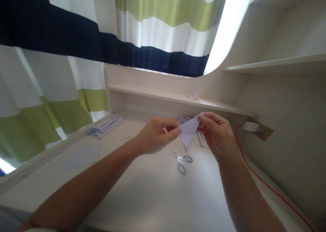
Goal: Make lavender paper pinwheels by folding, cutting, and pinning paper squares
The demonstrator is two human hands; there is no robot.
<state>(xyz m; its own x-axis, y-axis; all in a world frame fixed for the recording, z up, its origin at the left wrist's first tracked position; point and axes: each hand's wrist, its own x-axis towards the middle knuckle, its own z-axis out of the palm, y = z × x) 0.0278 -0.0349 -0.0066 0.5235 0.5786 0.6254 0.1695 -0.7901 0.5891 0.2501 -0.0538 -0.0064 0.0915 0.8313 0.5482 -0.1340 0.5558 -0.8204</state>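
Note:
Between my two hands is a small folded piece of white paper (188,131), roughly triangular, with one point hanging down. My left hand (159,134) pinches its left corner between thumb and fingers. At the upper right corner, my right hand (216,130) grips the paper the same way. Below the paper, a pair of scissors (181,161) with grey handles lies on the white desk (163,194), its blades spread apart. Some folded paper pieces (183,119) and a few paper strips (200,139) are partly hidden behind my hands and the paper.
A bundle of rolled paper sticks (107,125) lies at the desk's back left, with small scraps (125,137) beside it. A flat white sheet (83,156) rests at left. A folded paper piece (193,95) sits on the shelf (158,93). A red cable (265,182) runs along the right wall.

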